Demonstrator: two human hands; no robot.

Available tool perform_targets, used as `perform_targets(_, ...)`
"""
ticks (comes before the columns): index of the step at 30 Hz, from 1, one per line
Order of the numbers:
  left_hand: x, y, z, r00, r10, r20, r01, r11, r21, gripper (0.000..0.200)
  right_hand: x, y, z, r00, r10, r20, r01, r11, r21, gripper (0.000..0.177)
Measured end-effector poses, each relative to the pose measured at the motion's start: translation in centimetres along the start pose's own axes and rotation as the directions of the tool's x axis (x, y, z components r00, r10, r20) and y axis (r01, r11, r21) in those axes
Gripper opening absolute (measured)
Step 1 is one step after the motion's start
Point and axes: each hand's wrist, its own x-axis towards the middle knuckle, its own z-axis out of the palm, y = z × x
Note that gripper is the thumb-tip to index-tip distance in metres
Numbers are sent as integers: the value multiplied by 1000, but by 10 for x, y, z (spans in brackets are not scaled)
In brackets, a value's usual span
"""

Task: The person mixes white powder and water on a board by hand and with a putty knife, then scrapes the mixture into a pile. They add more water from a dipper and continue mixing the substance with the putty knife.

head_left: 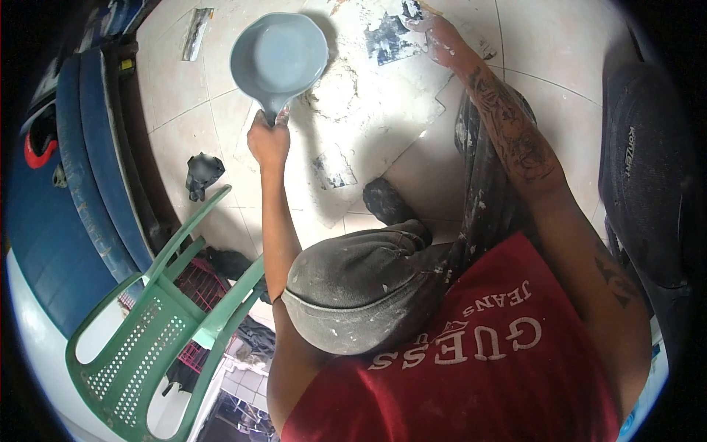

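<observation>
A grey frying pan (pixel 280 55) with small pouring lips is held out over the floor, its inside facing me. My left hand (pixel 269 140) is closed around its handle. My right hand (pixel 440 40), whitened with powder or paste, reaches to a dark sheet (pixel 390 38) smeared with white on the floor. Its fingers are bent together at the sheet's edge, beside a thin tan piece. What they grip is too small to make out.
Pale floor tiles (pixel 545 110) carry white smears and paper scraps (pixel 335 168). A crumpled black cloth (pixel 204 174) lies left, near a green plastic chair (pixel 136 353). Blue padded seating (pixel 103 169) lines the left side; a dark bag (pixel 648 169) stands right. My bent legs are below.
</observation>
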Motion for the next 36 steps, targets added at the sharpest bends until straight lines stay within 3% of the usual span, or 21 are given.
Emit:
perform_targets(2,1,4,-1,1000,-8,17,8,1000,16,29,-5,6,6,997,40,69,-42,999,14,17)
perform_targets(8,5,3,0,999,-11,43,8,998,67,37,6,-1,5,986,-31,-164,56,986,155,20)
perform_targets(9,6,2,1,999,-12,40,9,998,59,38,9,-6,3,987,129,-98,-79,912,402,20)
perform_targets(11,7,0,3,999,-14,35,12,999,44,38,13,-16,-3,920,366,138,-333,547,769,19)
perform_targets(14,8,-2,3,1000,-6,25,5,999,37,39,13,-17,-2,905,383,185,-331,362,872,18)
perform_targets(17,6,-3,1,1000,7,21,-7,1000,12,39,9,-13,1,923,349,165,-324,466,823,19)
perform_targets(20,2,4,-5,999,-18,33,17,999,42,39,5,-8,11,873,435,221,-282,79,956,21)
perform_targets(23,-2,-4,-4,999,-22,32,23,998,-54,38,-5,7,26,921,382,80,-235,380,895,22)
perform_targets(26,-4,-4,-7,1000,-20,24,21,998,-53,37,-13,18,36,944,301,132,-241,362,900,22)
perform_targets(29,-4,-12,-6,999,-23,47,27,996,-83,33,-4,8,27,861,418,289,-220,-207,953,23)
perform_targets(30,-4,-14,-6,996,-61,65,68,992,-110,33,0,4,22,898,398,185,-255,131,958,22)
perform_targets(32,-4,-17,-7,986,-132,105,148,976,-161,33,5,-3,12,965,261,29,-216,725,653,21)
perform_targets(36,-7,-24,-4,986,-149,80,163,962,-219,35,5,-1,7,993,88,-82,-52,927,370,16)
